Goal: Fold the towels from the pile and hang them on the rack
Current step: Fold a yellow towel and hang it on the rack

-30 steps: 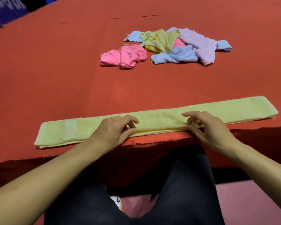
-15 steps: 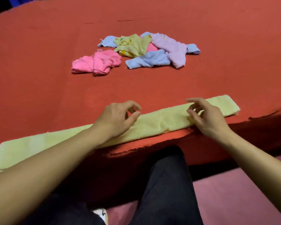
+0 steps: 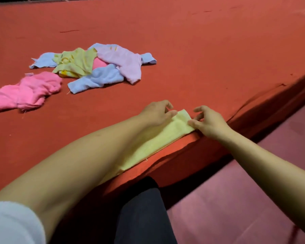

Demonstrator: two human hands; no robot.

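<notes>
Pinching yellow towel (image 3: 155, 138) end, right hand (image 3: 209, 123) grip clamped, left hand (image 3: 157, 112) likewise

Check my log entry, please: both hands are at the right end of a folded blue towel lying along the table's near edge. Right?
Not quite: the towel under the left hand and right hand is yellow, not blue, as the head view shows. It does lie along the table's near edge.

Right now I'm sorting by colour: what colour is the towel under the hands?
Pale yellow towel, plain, seen in the head view.
</notes>
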